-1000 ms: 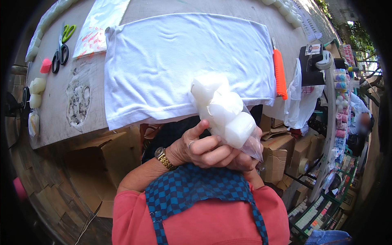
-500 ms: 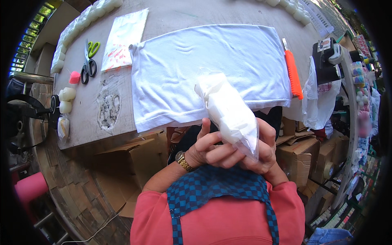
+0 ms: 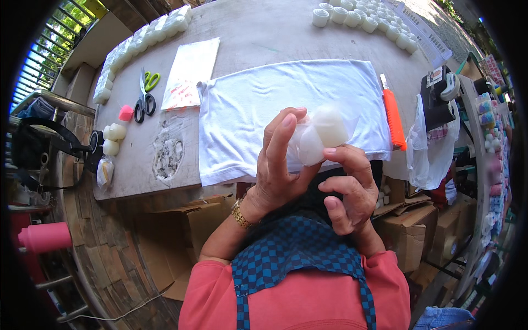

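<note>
A clear plastic bag of white candles (image 3: pixel 333 127) is held up over the near edge of a white towel, one round candle end turned toward me. My left hand (image 3: pixel 278 165), with a gold watch at its wrist, cups the bag from the left, fingers raised along its side and thumb under it. From the right, the index fingertip of my right hand (image 3: pixel 355 184) presses the bag's lower edge, while its other fingers curl loosely below. The right thumb is hidden. Under the bag lies the white towel (image 3: pixel 242 121), spread over the tabletop.
Scissors (image 3: pixel 146 99) and a white plastic packet (image 3: pixel 192 71) lie left of the towel. An orange cutter (image 3: pixel 393 118) lies along its right side. Wrapped candles (image 3: pixel 137 44) line the far left edge; several loose white candles (image 3: pixel 368 22) stand far right. Cardboard boxes (image 3: pixel 181 236) sit below the table.
The bag has been turned from lying lengthwise to showing a candle end, and raised slightly. My left fingers have moved up to its left side; the right hand has loosened. My view has shifted.
</note>
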Demonstrator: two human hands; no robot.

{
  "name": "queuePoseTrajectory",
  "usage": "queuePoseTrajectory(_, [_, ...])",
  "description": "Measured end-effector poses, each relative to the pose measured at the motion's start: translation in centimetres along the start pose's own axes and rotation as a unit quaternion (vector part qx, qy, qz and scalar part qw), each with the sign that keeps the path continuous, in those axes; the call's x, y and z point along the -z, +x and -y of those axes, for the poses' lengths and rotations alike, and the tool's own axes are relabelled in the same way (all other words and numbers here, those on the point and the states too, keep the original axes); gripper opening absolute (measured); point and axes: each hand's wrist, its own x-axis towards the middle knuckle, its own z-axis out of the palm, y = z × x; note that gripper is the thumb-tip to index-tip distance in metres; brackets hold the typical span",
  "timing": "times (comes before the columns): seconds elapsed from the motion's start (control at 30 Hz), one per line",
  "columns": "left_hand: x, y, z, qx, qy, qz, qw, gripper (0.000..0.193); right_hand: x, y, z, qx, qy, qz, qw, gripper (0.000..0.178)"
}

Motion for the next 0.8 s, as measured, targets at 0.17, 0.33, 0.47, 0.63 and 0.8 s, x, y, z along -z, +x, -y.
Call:
queuePoseTrajectory(0.17, [1.0, 2.7, -0.8, 0.052, -0.01, 0.08, 0.995, 0.087, 1.6, -1.2, -0.4, -0.067, 0.093, -0.04, 0.993, 0.018])
queuePoseTrajectory(0.33, [1.4, 5.8, 2.6, -0.09, 0.141, 0.09, 0.982, 0.083, 2.6, -1.7, -1.2, -0.058, 0.01, -0.072, 0.996, 0.013])
queuePoseTrajectory(0.47, [2.9, 4.1, 4.0, -0.068, 0.245, 0.149, 0.956, 0.085, 2.8, -0.5, 1.4, 0.016, -0.04, -0.048, 0.998, 0.024])
queuePoseTrajectory(0.63, [5.0, 0.3, 2.0, 0.024, 0.314, 0.225, 0.922, 0.078, 3.1, 2.6, 7.5, 0.151, 0.001, 0.103, 0.983, 0.01])
queuePoseTrajectory(0.8, [6.3, -0.2, -0.2, 0.117, 0.179, 0.165, 0.963, 0.078, 1.3, 2.5, 9.0, 0.113, 0.044, 0.01, 0.993, 0.012])
